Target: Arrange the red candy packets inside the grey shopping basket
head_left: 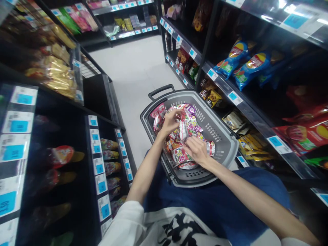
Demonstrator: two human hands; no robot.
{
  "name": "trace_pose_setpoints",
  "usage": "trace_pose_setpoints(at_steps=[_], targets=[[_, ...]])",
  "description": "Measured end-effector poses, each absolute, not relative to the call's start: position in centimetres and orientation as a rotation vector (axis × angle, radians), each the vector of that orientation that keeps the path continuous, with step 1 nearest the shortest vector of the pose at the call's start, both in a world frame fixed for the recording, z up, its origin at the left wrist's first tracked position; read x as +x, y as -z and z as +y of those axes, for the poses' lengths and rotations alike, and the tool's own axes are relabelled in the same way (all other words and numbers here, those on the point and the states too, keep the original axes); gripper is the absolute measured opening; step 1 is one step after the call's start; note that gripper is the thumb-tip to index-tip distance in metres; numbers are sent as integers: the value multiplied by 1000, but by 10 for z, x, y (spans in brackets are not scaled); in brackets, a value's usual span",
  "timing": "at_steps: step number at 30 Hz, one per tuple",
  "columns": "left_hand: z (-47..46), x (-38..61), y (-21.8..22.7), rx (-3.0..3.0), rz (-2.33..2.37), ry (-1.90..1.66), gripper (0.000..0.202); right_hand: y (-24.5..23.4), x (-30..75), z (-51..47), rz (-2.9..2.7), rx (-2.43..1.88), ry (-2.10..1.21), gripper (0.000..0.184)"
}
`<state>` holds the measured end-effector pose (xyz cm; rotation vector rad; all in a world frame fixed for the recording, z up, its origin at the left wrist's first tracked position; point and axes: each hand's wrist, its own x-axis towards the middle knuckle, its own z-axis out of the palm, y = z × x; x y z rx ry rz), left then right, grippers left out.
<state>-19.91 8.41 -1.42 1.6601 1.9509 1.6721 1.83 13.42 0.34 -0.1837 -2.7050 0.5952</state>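
A grey plastic shopping basket (220,136) rests on my lap, holding several small pink-and-white snack packets (191,124). My left hand (170,123) reaches into the basket's far side, its fingers closed on the packets at the top of the pile. Nearer to me, my right hand (196,150) lies on the pile with its fingers curled round a packet. The basket's black handle (161,91) folds back at the far rim.
Dark store shelves line both sides of a narrow aisle. Blue chip bags (243,61) and yellow packets (252,143) sit on the right shelves, gold-wrapped goods (57,77) on the left. Pale floor (135,71) runs ahead to further shelves.
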Motion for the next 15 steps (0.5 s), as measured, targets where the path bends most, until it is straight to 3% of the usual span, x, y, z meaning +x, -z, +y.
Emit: trace_pose_setpoints(at_steps=[5, 15], targets=[[78, -200, 6, 1677, 2184, -1661, 10, -19, 17, 142, -2687, 0, -355, 31], [78, -199, 9, 1838, 2213, -1618, 7, -22, 15, 138, -2489, 157, -154, 19]])
